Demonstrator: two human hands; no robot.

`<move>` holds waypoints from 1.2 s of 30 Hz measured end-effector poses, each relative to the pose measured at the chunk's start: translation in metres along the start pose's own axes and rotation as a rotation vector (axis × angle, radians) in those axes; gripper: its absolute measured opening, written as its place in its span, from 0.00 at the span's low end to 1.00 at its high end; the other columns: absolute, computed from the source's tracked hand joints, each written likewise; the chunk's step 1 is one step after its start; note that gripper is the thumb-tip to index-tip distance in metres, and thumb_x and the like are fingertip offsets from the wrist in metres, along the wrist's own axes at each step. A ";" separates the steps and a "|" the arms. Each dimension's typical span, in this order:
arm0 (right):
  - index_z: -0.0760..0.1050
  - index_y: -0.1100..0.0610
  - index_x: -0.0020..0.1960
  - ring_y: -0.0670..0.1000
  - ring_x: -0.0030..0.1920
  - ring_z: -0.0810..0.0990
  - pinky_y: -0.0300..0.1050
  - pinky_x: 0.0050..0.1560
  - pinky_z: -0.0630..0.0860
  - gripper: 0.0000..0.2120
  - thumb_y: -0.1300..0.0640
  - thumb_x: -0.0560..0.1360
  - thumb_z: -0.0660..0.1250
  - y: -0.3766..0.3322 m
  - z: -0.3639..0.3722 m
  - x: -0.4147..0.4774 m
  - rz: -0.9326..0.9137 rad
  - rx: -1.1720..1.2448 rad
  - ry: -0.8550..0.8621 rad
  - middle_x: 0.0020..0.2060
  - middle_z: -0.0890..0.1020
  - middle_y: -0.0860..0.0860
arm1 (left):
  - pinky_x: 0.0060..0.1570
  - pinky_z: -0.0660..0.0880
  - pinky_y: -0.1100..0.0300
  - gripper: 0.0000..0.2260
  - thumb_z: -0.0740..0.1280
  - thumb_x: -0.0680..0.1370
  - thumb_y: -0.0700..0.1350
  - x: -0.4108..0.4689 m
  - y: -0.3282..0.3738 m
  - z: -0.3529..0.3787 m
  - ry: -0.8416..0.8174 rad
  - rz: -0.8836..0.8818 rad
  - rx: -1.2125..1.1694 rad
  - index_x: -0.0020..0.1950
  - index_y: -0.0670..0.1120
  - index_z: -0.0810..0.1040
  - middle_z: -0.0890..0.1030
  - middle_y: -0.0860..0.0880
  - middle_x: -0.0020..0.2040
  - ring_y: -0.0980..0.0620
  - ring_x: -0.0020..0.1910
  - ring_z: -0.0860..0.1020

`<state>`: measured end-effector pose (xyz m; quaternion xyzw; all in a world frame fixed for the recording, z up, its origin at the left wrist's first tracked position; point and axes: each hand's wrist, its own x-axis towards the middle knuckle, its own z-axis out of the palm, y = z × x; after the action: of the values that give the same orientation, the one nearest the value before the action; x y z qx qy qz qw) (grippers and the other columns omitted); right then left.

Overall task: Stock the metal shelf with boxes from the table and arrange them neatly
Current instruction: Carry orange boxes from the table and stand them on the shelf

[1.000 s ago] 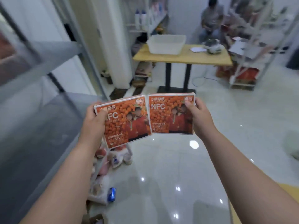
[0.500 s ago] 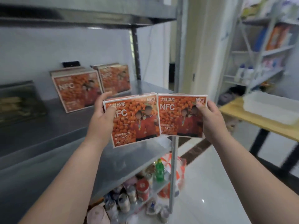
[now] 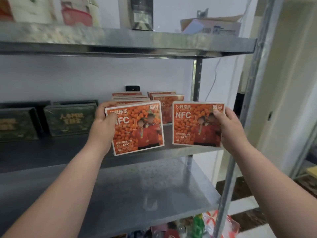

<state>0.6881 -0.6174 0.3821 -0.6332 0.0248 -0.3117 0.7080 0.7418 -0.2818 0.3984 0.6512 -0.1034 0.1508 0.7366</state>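
A metal shelf is filling most of the view, its middle board running from the far left to a grey upright post on the right. An upper board is spanning the top, carrying blurred packages and a cardboard carton. On the middle board, at the far left, two dark green boxes are standing upright side by side against the wall. To their right, further back on the same board, two stacks of orange boxes are sitting near the wall, partly hidden.

In front of those stacks, the left orange box is being held upright and slightly tilted, its lower edge hanging at about the board's front edge. The right orange box is being held just beside it, a narrow gap apart, upright and facing the camera, its lower edge also at about the board's front.

The left hand is gripping its box by the left edge, thumb across the front and fingers wrapped behind. The right hand is gripping the right edge of the other box the same way.

Below, a lower board is lying bare in its middle, with blurred bottles and packets beneath it.
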 end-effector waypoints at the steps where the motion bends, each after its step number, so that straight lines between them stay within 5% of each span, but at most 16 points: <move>1: 0.76 0.52 0.63 0.59 0.53 0.85 0.63 0.53 0.81 0.14 0.51 0.79 0.66 0.003 0.004 0.007 0.010 0.009 0.003 0.54 0.85 0.56 | 0.39 0.81 0.48 0.13 0.58 0.81 0.43 0.007 -0.001 -0.003 0.007 -0.010 -0.007 0.58 0.60 0.75 0.83 0.45 0.51 0.45 0.45 0.84; 8: 0.77 0.53 0.63 0.57 0.48 0.86 0.50 0.42 0.82 0.13 0.53 0.80 0.66 0.020 0.029 0.042 0.024 0.040 0.058 0.50 0.86 0.55 | 0.46 0.82 0.44 0.13 0.57 0.82 0.45 0.033 -0.017 -0.015 -0.067 -0.010 0.089 0.60 0.62 0.73 0.84 0.51 0.51 0.50 0.47 0.85; 27: 0.74 0.43 0.64 0.52 0.53 0.85 0.54 0.56 0.81 0.14 0.50 0.79 0.66 0.059 0.034 0.133 0.011 -0.111 -0.279 0.56 0.84 0.50 | 0.45 0.79 0.54 0.23 0.60 0.78 0.35 0.066 -0.028 -0.008 0.012 0.100 0.446 0.54 0.66 0.74 0.72 0.49 0.64 0.51 0.59 0.77; 30: 0.71 0.40 0.66 0.48 0.52 0.85 0.45 0.52 0.79 0.15 0.51 0.81 0.63 0.058 0.032 0.139 -0.023 -0.206 -0.330 0.54 0.84 0.45 | 0.49 0.78 0.56 0.22 0.61 0.78 0.35 0.064 -0.027 -0.009 0.004 0.128 0.529 0.59 0.64 0.73 0.68 0.53 0.64 0.56 0.58 0.74; 33: 0.70 0.43 0.68 0.49 0.55 0.84 0.48 0.54 0.79 0.17 0.52 0.81 0.64 0.062 0.031 0.144 -0.042 -0.285 -0.338 0.54 0.83 0.47 | 0.54 0.72 0.64 0.23 0.64 0.77 0.34 0.059 -0.023 -0.008 0.013 0.238 0.722 0.64 0.58 0.72 0.65 0.56 0.65 0.57 0.63 0.69; 36: 0.69 0.44 0.70 0.47 0.56 0.82 0.51 0.59 0.79 0.20 0.49 0.80 0.67 0.062 0.030 0.147 -0.088 -0.392 -0.347 0.56 0.82 0.44 | 0.72 0.62 0.52 0.27 0.67 0.73 0.34 0.056 -0.018 -0.005 0.021 0.415 1.008 0.69 0.54 0.73 0.66 0.53 0.69 0.51 0.71 0.63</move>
<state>0.8451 -0.6600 0.3844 -0.8028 -0.0646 -0.2181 0.5512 0.8003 -0.2740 0.4009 0.8881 -0.1372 0.3303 0.2888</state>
